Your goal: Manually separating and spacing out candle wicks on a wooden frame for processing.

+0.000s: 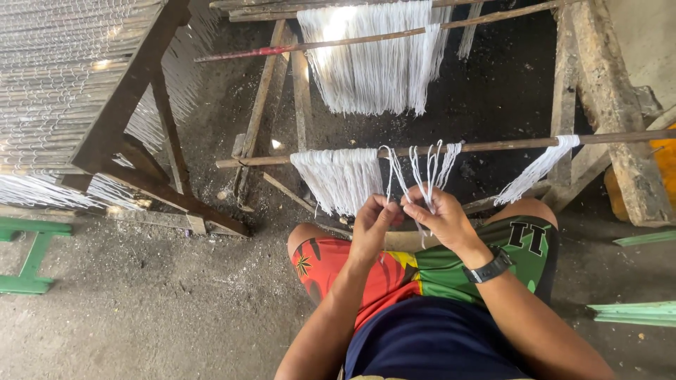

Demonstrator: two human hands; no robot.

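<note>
White strands [420, 176]: a few loose loops hung over the lower stick [493, 146], drawn down to both hands just above the knees. Left hand [371, 225]: fingers closed, strand ends pinched at the tips. Right hand [442, 214]: fingers clamped on the same strands, touching the left; a black watch [488, 269] is worn at the wrist. Larger white bundle [341, 177]: hung on the same stick, just left of the strands; a smaller tuft [539, 169] is hung to the right. Upper stick [380, 34]: carried higher on the wooden frame [609, 98], a broad white hank [377, 60] draped over it. Netted rack [63, 91]: stood at far left on the dirt floor [141, 317]
</note>
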